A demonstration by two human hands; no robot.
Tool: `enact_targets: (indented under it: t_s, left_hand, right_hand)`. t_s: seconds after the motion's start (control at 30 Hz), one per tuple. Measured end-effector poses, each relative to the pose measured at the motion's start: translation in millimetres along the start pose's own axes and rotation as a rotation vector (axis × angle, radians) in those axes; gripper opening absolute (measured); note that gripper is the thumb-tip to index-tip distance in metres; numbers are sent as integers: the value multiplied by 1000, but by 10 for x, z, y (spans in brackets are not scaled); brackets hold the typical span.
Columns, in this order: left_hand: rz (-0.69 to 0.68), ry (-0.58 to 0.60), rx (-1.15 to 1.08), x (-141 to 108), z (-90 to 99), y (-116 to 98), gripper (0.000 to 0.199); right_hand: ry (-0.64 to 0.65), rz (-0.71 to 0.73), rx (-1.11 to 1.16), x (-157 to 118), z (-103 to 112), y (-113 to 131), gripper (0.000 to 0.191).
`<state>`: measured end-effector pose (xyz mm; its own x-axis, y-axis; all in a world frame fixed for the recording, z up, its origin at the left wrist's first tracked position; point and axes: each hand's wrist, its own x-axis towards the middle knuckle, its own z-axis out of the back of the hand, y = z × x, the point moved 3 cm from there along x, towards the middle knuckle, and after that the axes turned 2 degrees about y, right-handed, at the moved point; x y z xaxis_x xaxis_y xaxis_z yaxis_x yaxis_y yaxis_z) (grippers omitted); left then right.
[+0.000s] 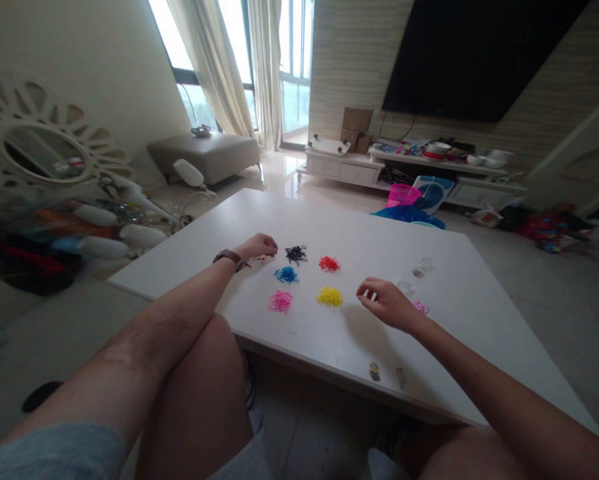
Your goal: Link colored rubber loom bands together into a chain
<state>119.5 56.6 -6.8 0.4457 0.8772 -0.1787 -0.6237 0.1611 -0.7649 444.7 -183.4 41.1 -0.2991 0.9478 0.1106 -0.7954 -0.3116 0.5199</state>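
Observation:
My left hand [258, 247], with a dark watch on the wrist, is low over the table with its fingers drawn together; what they hold, if anything, is too small to make out. Partly hidden under it lie mixed coloured bits [253, 261]. To its right are piles of small thin pieces, perhaps clips or bands: black [295, 253], blue [286, 274], red [329, 264], pink [280, 302] and yellow [329, 297]. Right of the yellow pile hovers my right hand [387, 303], fingers loosely curved and apart, nothing visible in them.
The white table [279, 213] bears clear containers [423, 267], a pink item [419, 307] partly behind my right hand, and a cartoon sticker [374, 371] near the front edge. Beyond its far edge are a pink basket [403, 195] and a TV cabinet [359, 173]. Lamp parts [144, 237] stand left.

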Motion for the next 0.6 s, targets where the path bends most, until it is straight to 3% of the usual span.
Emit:
enact_targets:
  t_s: [0.07,0.13,0.27,0.37,0.5,0.6]
  left_hand:
    - [11,15,11,-19,3,-37,32]
    - [8,105,4,-62,-17,-104,29]
    - [39,499,-17,-239,-184,-306,21]
    - [62,685,-12,-372,-347,-470,19]
    - [40,789,51,-438,-511,-590,21]
    - [73,794,107,-430,-551,-583,23]
  right_hand:
    - [5,-1,-3,0,0,-2,13]
    - [9,2,-1,0,1,-2,13]
    - [9,12,5,0,0,1,12]
    - [18,9,5,0,-11,2,12]
    - [36,0,6,2,-31,0,13]
    - [38,3,15,4,-40,-6,12]
